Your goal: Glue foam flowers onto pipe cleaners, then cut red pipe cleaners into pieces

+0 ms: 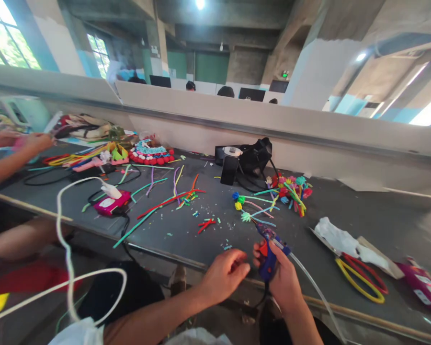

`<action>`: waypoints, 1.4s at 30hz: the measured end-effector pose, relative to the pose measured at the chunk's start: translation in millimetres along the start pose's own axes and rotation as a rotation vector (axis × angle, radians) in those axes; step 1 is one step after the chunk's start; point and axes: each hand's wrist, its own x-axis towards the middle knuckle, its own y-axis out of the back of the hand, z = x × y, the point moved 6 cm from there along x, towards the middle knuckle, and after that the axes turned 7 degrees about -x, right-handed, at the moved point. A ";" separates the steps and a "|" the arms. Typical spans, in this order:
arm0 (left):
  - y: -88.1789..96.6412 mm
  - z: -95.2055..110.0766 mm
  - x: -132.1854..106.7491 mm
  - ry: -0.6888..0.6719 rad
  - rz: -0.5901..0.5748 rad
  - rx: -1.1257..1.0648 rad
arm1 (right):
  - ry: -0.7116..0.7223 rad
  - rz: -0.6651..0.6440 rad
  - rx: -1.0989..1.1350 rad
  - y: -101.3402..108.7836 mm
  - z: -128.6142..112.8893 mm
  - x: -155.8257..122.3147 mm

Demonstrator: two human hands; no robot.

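My right hand (283, 275) grips a blue glue gun (269, 261) with a red trigger, above the table's front edge. Its nozzle points away from me, close to a mint-green pipe-cleaner flower (246, 217). A long, clear glue stick (314, 283) trails from its back. My left hand (225, 274) hovers beside it, fingers loosely curled, a gap between thumb and forefinger and nothing visible in it. Blue, green and yellow flower heads (238, 206) on thin stems lie beyond the nozzle. Short red pipe-cleaner pieces (206, 225) rest left of them.
Long pipe cleaners (161, 206) and a magenta box with a white plug (112, 201) lie left. A flower bunch (294, 189), black bag (258, 155) and phone (229, 170) stand at the back. Yellow and red loops (361, 280) lie right. Another person's hands (36, 143) work far left.
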 end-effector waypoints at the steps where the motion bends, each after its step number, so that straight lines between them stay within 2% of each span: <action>1: -7.9 1.4 2.7 0.013 -0.026 -0.002 | 0.002 0.005 -0.008 -0.1 0.3 0.0; 7: -30.0 11.4 14.3 0.040 -0.067 0.151 | 0.036 0.041 -0.127 3.5 -3.2 -2.2; 14: -44.7 10.4 10.1 0.024 -0.083 0.095 | 0.025 0.051 -0.172 1.7 -5.6 -1.9; 22: -37.7 8.9 15.5 -0.019 0.001 -0.073 | 0.068 0.025 -0.176 -6.2 -13.2 5.7; 31: -39.6 16.1 18.6 -0.024 0.039 0.048 | 0.078 0.022 -0.258 -3.8 -12.7 10.9; 37: -43.6 8.4 22.4 -0.089 0.103 0.029 | 0.152 0.064 -0.304 -0.1 -13.3 7.7; 42: -48.1 5.9 27.5 -0.099 0.086 -0.051 | 0.223 0.135 -0.388 9.0 -19.0 9.2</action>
